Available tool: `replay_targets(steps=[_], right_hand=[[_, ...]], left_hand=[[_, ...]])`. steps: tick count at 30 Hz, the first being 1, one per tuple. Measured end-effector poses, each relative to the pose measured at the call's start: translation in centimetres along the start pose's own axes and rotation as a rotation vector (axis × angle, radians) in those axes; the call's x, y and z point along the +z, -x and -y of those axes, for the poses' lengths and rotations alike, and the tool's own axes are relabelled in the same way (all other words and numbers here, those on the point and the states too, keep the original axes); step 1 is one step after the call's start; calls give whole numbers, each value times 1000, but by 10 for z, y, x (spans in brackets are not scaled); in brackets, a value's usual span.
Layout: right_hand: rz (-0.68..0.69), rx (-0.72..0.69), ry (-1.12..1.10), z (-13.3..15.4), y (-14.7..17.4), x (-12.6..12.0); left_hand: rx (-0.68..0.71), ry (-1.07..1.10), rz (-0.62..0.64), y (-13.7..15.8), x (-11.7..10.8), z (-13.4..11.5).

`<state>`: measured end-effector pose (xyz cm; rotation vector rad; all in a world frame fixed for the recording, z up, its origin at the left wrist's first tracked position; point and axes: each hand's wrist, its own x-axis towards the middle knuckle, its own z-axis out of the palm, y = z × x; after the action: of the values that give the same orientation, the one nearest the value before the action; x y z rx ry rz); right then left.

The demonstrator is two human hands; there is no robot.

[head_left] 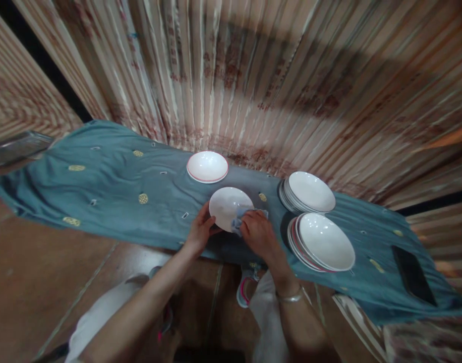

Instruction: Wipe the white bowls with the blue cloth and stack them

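The left hand grips a white bowl by its left rim, thumb over the lip and fingers beneath. The right hand is closed on a pale blue rag, pressed to the bowl's lower right side.

The bowl is over the desk, near its front edge at about mid-length; whether its base touches cannot be told. It is round, with no evident long axis, and its hollow faces up toward the person.

Reddish characters run down the striped curtain behind, too blurred to read. The cover on the desk bears pineapples and small dark tags with unreadable marks.

Just behind the bowl, near the back edge, sit red-rimmed bowls, hollow up. To the right, a rear stack and a front stack of bowls stand close together, the front one nearly at the near edge. A gap separates the right hand from them. Room to move stretches left along the cover toward a tray at the far left. A black phone lies near the right end, slanting toward the front edge.
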<state>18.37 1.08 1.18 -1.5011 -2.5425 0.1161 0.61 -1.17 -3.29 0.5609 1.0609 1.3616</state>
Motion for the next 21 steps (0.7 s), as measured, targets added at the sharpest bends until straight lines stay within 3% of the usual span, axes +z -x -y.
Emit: replay_targets(steps=[6,11,17,21], right_hand=[[171,-92,-219,13,3,-4],[205,-129,-415,20,0,-2],[312,-170,-361,17,-4,-17],[355,-99,-184,8,-3,-23]], left_hand=[[-23,-8,-32,10,-5,-3],[-27,-29,-41,13,-3,-7],[-29,-83,-51,15,1,-10],[-14,-99,-36,15,3,-10]])
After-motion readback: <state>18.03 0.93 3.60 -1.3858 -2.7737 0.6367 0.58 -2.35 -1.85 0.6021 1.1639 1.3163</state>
